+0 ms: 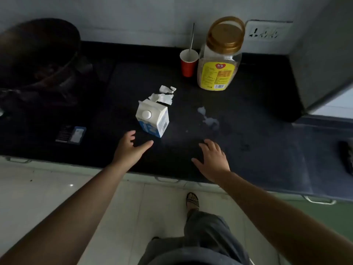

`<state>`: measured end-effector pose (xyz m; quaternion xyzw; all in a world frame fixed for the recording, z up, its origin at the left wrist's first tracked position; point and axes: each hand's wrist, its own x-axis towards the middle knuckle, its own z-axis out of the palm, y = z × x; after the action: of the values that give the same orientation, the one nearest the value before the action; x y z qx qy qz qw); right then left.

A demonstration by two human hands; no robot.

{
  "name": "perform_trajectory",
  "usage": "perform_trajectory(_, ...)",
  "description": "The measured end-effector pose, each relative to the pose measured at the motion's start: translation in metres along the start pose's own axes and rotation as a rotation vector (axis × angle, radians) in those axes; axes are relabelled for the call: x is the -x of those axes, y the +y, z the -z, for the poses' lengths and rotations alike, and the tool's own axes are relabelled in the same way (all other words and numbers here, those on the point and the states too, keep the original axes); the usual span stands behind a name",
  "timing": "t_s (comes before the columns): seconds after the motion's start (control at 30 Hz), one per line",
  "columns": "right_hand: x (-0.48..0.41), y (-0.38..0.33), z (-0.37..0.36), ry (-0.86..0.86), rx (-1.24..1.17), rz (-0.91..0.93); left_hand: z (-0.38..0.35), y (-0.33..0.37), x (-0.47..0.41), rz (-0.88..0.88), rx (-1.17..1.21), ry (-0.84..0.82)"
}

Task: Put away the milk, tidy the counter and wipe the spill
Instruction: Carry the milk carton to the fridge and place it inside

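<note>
- The milk carton stands upright near the middle of the dark counter, cap on, just beyond the left hand. That hand is spread, thumb out toward the carton's lower corner, holding nothing.
- The right hand hovers flat and spread near the counter's front edge, also empty, with the spill a little beyond it.
- A hasty one-handed grab could tip the carton; if the cap is loose, more milk would likely reach the counter.
- Crumpled paper scraps lie touching the carton's far side. Lifting the carton carelessly might drag them toward the puddle.
- The right hand's sleeveless forearm could smear the spill if it reaches across toward the red cup or the jar at the back edge.
- The cup holds a thin stick and stands just beside the jar; a knock would probably topple it.
- No cloth is visible, so wiping may stall.
</note>
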<state>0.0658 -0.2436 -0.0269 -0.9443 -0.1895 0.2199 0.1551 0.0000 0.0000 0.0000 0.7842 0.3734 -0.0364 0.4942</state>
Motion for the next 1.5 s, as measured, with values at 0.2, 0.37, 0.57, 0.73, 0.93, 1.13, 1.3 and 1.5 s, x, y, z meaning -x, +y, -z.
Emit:
perform_trajectory(0.2, -0.009, 0.017, -0.010, 0.009, 0.121, 0.103, -0.025, 0.018, -0.027, -0.046, 0.103, 0.131)
perform_trajectory(0.37, -0.012, 0.030, -0.014, -0.010, 0.146, 0.134, -0.032, 0.016, -0.023, -0.078, 0.065, 0.101)
perform_trajectory(0.57, -0.015, 0.032, -0.012, -0.029, 0.191, 0.124, -0.035, 0.018, -0.019, -0.128, 0.031, 0.111)
perform_trajectory(0.73, -0.016, 0.035, -0.012, -0.024, 0.206, 0.133, -0.027, 0.033, -0.044, -0.150, 0.123, 0.077)
perform_trajectory(0.93, -0.017, 0.036, -0.014, -0.031, 0.205, 0.138, -0.032, 0.038, -0.036, -0.184, 0.109, 0.138)
perform_trajectory(1.13, -0.017, 0.036, -0.013, -0.019, 0.169, 0.151, -0.031, 0.029, -0.001, -0.152, 0.195, 0.234)
perform_trajectory(1.3, -0.012, 0.031, -0.006, -0.050, 0.141, 0.195, -0.021, 0.009, 0.040, -0.130, 0.238, 0.265)
perform_trajectory(1.5, 0.019, -0.001, 0.001, -0.110, -0.019, 0.260, -0.006, -0.028, 0.099, -0.079, 0.253, 0.307)
